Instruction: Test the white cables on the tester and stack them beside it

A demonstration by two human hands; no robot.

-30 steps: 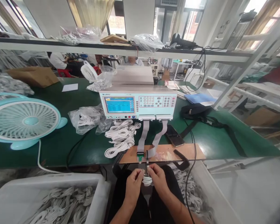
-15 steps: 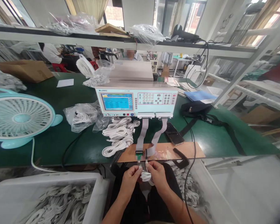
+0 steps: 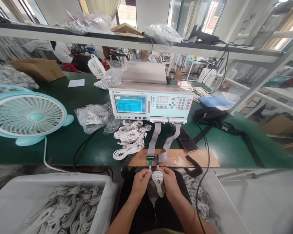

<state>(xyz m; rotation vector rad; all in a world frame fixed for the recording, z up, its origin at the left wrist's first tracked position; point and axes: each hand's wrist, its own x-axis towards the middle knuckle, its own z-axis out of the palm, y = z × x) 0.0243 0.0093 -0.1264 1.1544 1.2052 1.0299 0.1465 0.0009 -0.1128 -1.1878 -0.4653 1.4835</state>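
Note:
Both hands are at the table's front edge, below two grey ribbon cables. My left hand (image 3: 142,180) pinches one end of a white cable at the small green board (image 3: 150,160). My right hand (image 3: 168,180) is closed round the cable's other end, beside the black ribbon connector (image 3: 157,158). Between the hands hangs the coiled white cable (image 3: 158,183). The ribbons run up to the front of a tester (image 3: 151,103) with a lit blue screen. A pile of coiled white cables (image 3: 130,139) lies on the table left of the ribbons.
A turquoise fan (image 3: 30,113) stands at the left, near a bagged cable (image 3: 92,118). A phone (image 3: 187,140) and a black bag (image 3: 210,115) lie to the right. White bins of cables (image 3: 109,195) flank my legs. People are beyond the shelf (image 3: 127,41).
The view has shifted, so the scene sits further right. The coil between my hands now hangs lower and shows its loops more fully. Both hands remain at the connectors.

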